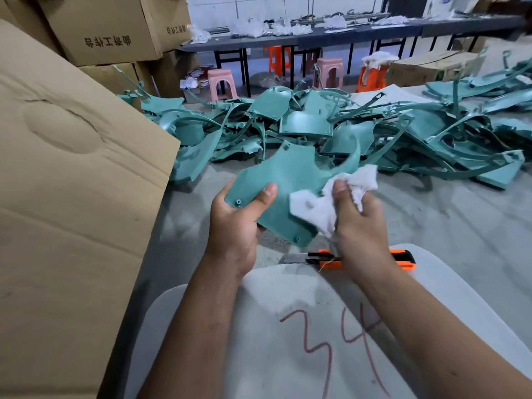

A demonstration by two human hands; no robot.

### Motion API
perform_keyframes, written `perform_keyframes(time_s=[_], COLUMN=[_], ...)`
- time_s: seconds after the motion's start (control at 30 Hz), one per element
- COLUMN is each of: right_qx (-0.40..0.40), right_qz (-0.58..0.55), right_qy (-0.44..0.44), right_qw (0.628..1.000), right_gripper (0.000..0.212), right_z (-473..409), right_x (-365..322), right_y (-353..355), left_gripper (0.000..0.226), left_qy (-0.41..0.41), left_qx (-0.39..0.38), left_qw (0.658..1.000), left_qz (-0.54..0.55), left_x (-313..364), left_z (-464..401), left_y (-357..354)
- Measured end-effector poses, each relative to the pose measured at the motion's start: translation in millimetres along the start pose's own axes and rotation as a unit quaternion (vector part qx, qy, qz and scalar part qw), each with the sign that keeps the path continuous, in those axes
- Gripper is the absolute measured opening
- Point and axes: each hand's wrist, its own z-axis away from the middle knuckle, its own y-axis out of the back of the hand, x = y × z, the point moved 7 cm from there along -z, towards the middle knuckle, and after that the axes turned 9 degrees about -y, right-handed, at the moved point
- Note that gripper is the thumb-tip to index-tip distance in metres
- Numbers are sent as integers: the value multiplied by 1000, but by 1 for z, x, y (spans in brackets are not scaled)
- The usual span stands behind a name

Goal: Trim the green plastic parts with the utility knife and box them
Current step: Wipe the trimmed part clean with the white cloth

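Note:
My left hand [236,217] grips the lower left edge of a flat green plastic part [288,180], thumb on its face, holding it up in front of me. My right hand [357,220] holds a crumpled white cloth [331,197] pressed against the part's right side. An orange and black utility knife [322,259], blade extended to the left, lies on the white surface [288,326] at my lap, partly hidden under my right wrist. A large heap of green plastic parts [331,131] covers the floor ahead.
A big cardboard box flap [72,174] rises on my left, with more cartons [109,30] stacked behind it. The white surface bears a red "34". Pink and orange stools [221,82] and a long dark table [316,36] stand at the back. Grey concrete floor lies between.

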Motion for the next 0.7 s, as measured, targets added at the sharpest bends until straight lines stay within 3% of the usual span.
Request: perform_keyframes(time_s=[0.07, 0.27, 0.43, 0.47, 0.5, 0.53, 0.57, 0.6, 0.63, 0.7], right_qx=[8, -8, 60, -53, -100, -141, -173, -107, -63, -102], right_qz=[-38, -118, -117, -141, -121, -146, -296, -268, -266, -373], right_qy=[-54, -93, -145, -166, -127, -207, -213, -196, -176, -211], right_qw=[998, 989, 981, 975, 979, 957, 915, 937, 946, 898], right_gripper=[28, 32, 15, 12, 18, 26, 43, 53, 27, 36], right_z=[-1, -14, -40, -42, -36, -37, -36, -34, -40, -23], right_x=[4, 5, 6, 0, -8, -3, -6, -6, -6, 0], right_y=[5, 13, 53, 50, 56, 65, 67, 72, 67, 42], left_gripper=[39, 26, 27, 29, 34, 43, 48, 45, 36, 23], left_qy=[27, 70, 80, 75, 74, 73, 74, 74, 77, 87], left_qx=[-34, -107, -166, -189, -207, -217, -213, -195, -167, -110], left_qw=[999, 992, 981, 978, 975, 973, 974, 978, 983, 990], left_qz=[-14, -18, -51, -36, -22, -18, -20, -22, -19, -10], left_x=[-2, 1, 13, 18, 22, 24, 23, 20, 16, 6], left_z=[1, -2, 2, 4, 5, 7, 7, 5, 4, 2], left_y=[1, 16, 27, 27, 27, 26, 25, 25, 26, 25])
